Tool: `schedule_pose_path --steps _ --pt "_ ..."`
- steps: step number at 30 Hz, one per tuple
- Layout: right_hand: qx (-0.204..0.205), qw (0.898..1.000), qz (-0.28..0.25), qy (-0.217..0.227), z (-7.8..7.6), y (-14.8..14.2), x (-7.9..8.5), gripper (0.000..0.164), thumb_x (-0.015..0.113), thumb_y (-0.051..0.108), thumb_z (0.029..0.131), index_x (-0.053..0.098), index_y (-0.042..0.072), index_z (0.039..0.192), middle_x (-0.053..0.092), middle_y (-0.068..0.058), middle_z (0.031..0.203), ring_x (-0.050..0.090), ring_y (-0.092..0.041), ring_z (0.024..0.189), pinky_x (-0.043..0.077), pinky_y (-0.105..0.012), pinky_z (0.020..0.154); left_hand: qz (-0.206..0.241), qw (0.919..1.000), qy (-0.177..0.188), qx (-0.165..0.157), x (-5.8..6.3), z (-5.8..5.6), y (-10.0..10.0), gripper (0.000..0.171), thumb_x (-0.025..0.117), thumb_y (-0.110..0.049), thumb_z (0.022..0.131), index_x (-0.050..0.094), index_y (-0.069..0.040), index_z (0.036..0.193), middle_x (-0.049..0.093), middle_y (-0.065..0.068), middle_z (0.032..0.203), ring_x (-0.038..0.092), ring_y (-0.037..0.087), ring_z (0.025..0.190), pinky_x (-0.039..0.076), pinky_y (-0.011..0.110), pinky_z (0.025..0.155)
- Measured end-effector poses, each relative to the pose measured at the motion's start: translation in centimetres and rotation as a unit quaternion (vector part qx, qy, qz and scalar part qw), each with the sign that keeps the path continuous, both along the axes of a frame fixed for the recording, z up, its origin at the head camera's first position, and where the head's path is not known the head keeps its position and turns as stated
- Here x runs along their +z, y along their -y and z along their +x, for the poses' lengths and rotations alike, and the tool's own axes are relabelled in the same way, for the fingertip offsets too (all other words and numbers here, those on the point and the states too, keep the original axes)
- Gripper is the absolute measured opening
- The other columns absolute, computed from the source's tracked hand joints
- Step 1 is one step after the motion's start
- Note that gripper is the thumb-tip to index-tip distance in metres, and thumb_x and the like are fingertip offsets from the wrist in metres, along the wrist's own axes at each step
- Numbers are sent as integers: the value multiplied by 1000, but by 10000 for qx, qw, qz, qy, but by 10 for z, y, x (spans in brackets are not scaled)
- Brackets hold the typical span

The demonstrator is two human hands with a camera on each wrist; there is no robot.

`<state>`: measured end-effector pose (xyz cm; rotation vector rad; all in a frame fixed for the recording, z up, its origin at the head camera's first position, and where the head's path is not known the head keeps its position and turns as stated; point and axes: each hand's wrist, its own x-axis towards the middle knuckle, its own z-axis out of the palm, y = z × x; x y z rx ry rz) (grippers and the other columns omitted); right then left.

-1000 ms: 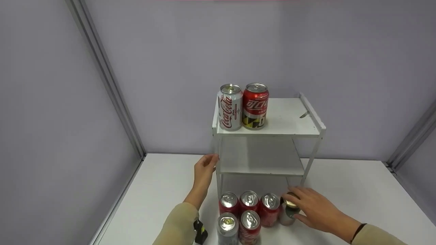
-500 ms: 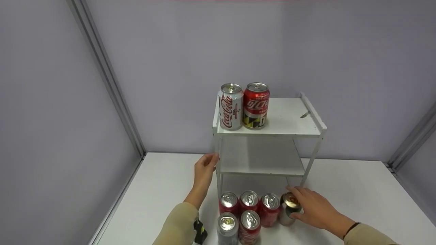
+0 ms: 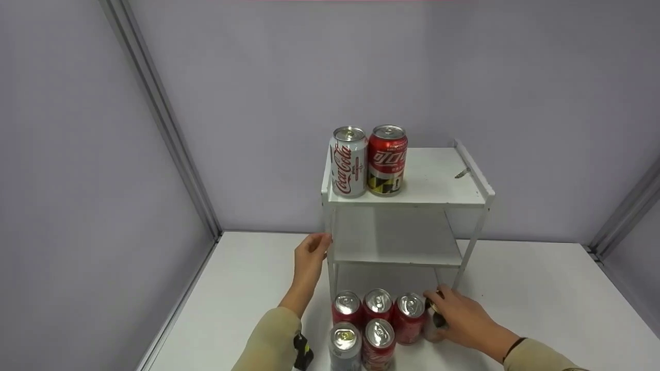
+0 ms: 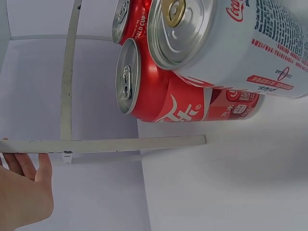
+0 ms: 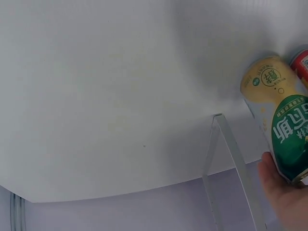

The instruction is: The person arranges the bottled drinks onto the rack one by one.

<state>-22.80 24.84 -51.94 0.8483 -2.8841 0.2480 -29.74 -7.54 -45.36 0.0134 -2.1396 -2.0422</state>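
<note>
My left hand (image 3: 310, 255) holds the left post of a white three-tier shelf rack (image 3: 399, 234); in the left wrist view its fingers (image 4: 26, 166) reach up to the rail and partly behind it. A white-and-gold can with a green label (image 5: 288, 115) stands upright on the table, and my right hand (image 3: 461, 314) grips its upper part from the right side. From the head, most of that can is hidden by the hand. Beside it stand red cola cans (image 3: 411, 317) in a row, with a silver can (image 3: 345, 348) and a red one (image 3: 379, 342) in front.
On the rack's top tier, a white cola can (image 3: 349, 167) and a red cola can (image 3: 386, 165) stand side by side at the left. A small dark mark (image 3: 462, 173) shows near that tier's right edge. Grey walls (image 3: 258, 103) enclose the white table (image 3: 536, 288).
My right hand has moved slightly left and its fingers have closed round the top of the white-and-gold can. The left hand stays at the post.
</note>
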Motion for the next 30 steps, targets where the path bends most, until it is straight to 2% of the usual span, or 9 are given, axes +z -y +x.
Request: schedule_pose_path --steps 8,14,16,20,23,27,30 --pt "-188 9991 -176 323 0 2 2 73 86 23 62 49 12 124 49 -10 109 55 -29 95 51 -45 67 -63 10000 -59 19 -1 0 -1 42 57 -35 92 60 3 109 62 17 109 58 21 101 48 37 87" --pt "-275 9978 -371 477 1 4 5 70 86 20 60 51 14 120 48 -4 102 53 -21 91 50 -40 65 40 9999 -121 31 -1 0 0 32 57 -29 93 62 0 105 63 16 107 58 21 101 48 39 87" --pt "-262 9980 -380 442 1 5 7 69 86 18 59 52 14 119 47 -3 98 52 -19 88 50 -38 64 69 9999 -114 20 2 1 0 27 57 -25 93 63 0 104 63 16 105 58 23 100 48 40 86" --pt "-349 9974 -379 513 2 5 11 66 86 13 58 53 13 115 48 -3 95 52 -18 84 49 -38 62 19 9999 -162 -26 19 14 0 27 56 -22 94 62 3 103 63 17 102 59 26 100 48 41 85" --pt "-425 9969 -361 562 4 3 14 65 86 13 57 54 13 114 48 -3 94 53 -18 83 49 -38 61 -16 9998 -214 -34 14 12 0 30 56 -25 94 61 3 104 63 18 104 59 26 100 48 40 86" --pt "-498 9972 -367 431 7 2 22 64 86 16 57 55 14 113 49 -1 92 53 -17 82 48 -36 59 -9 9998 -201 -29 -2 0 1 33 56 -28 94 61 2 105 63 17 106 58 23 101 48 38 87" --pt "-701 9959 -422 381 10 3 30 65 87 16 57 56 15 114 49 0 90 52 -16 80 47 -35 57 -32 9998 -188 -1 -3 0 0 33 56 -29 93 61 1 105 63 15 106 58 22 101 48 37 87"
